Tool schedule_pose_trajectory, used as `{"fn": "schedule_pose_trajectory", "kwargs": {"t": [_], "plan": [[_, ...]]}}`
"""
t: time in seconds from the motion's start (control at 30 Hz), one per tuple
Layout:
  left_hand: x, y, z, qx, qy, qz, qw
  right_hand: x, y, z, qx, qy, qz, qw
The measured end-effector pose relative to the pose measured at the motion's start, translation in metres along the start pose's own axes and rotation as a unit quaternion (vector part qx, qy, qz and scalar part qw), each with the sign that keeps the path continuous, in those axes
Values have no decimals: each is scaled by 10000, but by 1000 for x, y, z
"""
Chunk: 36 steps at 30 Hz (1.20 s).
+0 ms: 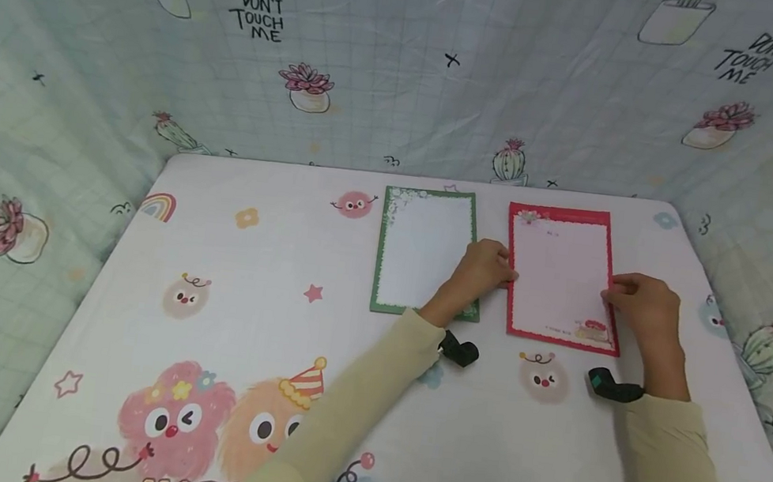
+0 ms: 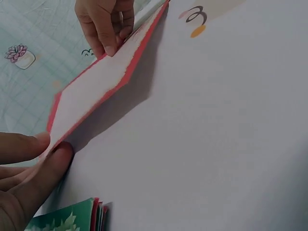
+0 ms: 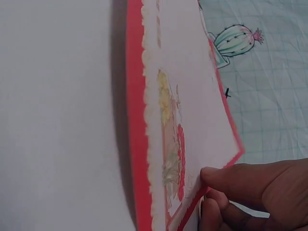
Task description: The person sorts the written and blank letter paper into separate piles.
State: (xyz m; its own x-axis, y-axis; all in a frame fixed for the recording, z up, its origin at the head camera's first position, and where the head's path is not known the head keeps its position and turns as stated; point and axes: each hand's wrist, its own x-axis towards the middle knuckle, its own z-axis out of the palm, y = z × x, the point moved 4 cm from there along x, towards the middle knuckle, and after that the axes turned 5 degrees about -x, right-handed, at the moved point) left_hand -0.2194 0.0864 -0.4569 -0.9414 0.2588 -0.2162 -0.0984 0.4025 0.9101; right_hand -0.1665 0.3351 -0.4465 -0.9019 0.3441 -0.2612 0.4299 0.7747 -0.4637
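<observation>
A red-bordered sheet of paper (image 1: 557, 280), pale pink inside with a small flower print at the top and a picture low on the right, is held by both hands. My left hand (image 1: 479, 271) pinches its left edge between thumb and fingers. On the opposite edge, my right hand (image 1: 647, 302) does the same. The left wrist view shows the red-bordered sheet (image 2: 96, 86) raised and tilted off the tabletop, with a shadow beneath. Left of it lies a green-bordered pad (image 1: 424, 253) with a white middle; the left wrist crosses its lower right part.
Both lie over a white table (image 1: 271, 244) printed with cartoon faces, stars and a rainbow. Behind and at the sides hangs a pale green curtain (image 1: 393, 59) with plant drawings. Black wrist devices (image 1: 461, 350) sit by both cuffs. The green pad's corner (image 2: 72, 214) shows several stacked layers.
</observation>
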Motion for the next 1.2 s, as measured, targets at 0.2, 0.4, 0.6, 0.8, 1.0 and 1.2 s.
{"fn": "schedule_pose_trajectory", "kwargs": {"t": [0.2,0.4,0.6,0.8,1.0,1.2], "plan": [[-9,7,-12,420,-77,194,9989,0,0,2,-100,154,-65,9998],[-21,10,-36,313,-388,919,9945,-8,-10,-1,87,596,-292,9978],[-33,8,-61,526,-443,1115,9914,-20,-33,-1,285,703,-708,9946],[-40,0,-86,835,-183,1114,9901,-30,-55,2,279,647,-1101,9914],[-45,-11,-111,915,95,880,9919,-38,-74,8,309,713,-1327,9881],[-56,-23,-132,883,407,702,9928,-44,-89,13,485,430,-1625,9846]]}}
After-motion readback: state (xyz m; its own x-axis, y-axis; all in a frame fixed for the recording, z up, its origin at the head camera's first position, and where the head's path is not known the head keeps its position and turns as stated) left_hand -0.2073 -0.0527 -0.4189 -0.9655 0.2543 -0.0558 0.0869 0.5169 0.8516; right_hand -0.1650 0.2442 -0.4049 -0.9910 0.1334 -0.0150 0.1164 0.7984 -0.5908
